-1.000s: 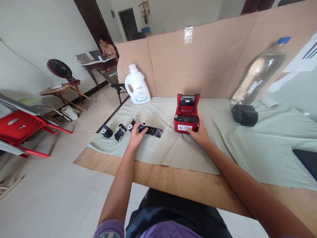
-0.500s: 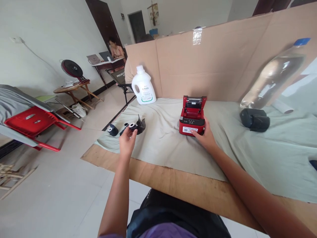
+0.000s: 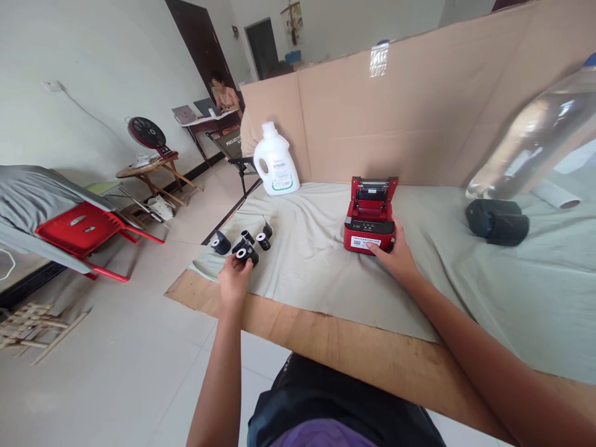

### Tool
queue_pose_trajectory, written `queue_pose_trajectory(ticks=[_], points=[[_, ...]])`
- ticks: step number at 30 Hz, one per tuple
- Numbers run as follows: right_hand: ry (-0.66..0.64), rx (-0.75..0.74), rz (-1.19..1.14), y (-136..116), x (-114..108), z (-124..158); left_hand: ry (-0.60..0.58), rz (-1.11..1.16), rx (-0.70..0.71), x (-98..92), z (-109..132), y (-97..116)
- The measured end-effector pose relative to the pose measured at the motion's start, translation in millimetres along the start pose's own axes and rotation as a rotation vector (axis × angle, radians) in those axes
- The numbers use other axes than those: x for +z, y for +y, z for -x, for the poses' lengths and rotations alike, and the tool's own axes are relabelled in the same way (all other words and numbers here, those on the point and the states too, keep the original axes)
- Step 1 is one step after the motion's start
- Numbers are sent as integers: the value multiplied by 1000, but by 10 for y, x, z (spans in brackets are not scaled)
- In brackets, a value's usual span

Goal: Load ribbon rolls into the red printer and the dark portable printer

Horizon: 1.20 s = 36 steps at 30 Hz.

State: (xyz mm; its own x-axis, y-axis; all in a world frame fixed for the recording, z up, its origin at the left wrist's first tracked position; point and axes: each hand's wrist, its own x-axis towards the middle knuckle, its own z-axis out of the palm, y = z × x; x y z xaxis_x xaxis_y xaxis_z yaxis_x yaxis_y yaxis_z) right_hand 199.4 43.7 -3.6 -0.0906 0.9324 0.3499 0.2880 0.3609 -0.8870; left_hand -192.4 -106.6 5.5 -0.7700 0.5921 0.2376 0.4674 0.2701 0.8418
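Note:
My left hand point(image 3: 235, 273) is closed, thumb and fingers around a small black roll with a white core point(image 3: 246, 254) at the cloth's left end. Close by lie a black roll with a loose strip point(image 3: 264, 241), a left-hand black roll point(image 3: 220, 243) and a smaller dark roll point(image 3: 246, 237). The red label printer point(image 3: 369, 233) has its lid up and a white sticker on its front. My right hand point(image 3: 397, 256) grips its right front corner, thumb on the front. The fingers behind the printer's side are partly hidden.
A white jug point(image 3: 277, 162) stands before the cardboard screen point(image 3: 395, 118). To the right are a leaning clear bottle point(image 3: 535, 136), a black device point(image 3: 497, 222) and a white tube point(image 3: 561, 195). The wooden table edge point(image 3: 302, 320) runs along the front. A person point(image 3: 226, 96) sits far behind.
My left hand has left the roll with the loose strip, which now lies apart, and holds a nearer roll. My right hand stays on the printer. The view has shifted slightly.

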Motion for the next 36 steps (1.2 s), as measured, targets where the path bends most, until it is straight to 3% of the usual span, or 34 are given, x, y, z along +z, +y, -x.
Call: queue_pose_trajectory(ticks=[5, 12, 19, 27, 32, 36], points=[[10, 1, 6, 3, 5, 2, -67, -165, 40, 49, -43, -115], [14, 5, 1, -8, 6, 2, 129, -253, 93, -16, 32, -41], [8, -17, -18, 39, 8, -4, 8, -492, -29, -16, 89, -1], [10, -11, -5, 41, 0, 0, 50, -704, 5, -7, 124, 31], [10, -1, 10, 18, -1, 1, 118, -592, -88, -37, 105, 38], [3, -8, -3, 24, -2, -3, 105, -488, -109, -47, 60, 16]])
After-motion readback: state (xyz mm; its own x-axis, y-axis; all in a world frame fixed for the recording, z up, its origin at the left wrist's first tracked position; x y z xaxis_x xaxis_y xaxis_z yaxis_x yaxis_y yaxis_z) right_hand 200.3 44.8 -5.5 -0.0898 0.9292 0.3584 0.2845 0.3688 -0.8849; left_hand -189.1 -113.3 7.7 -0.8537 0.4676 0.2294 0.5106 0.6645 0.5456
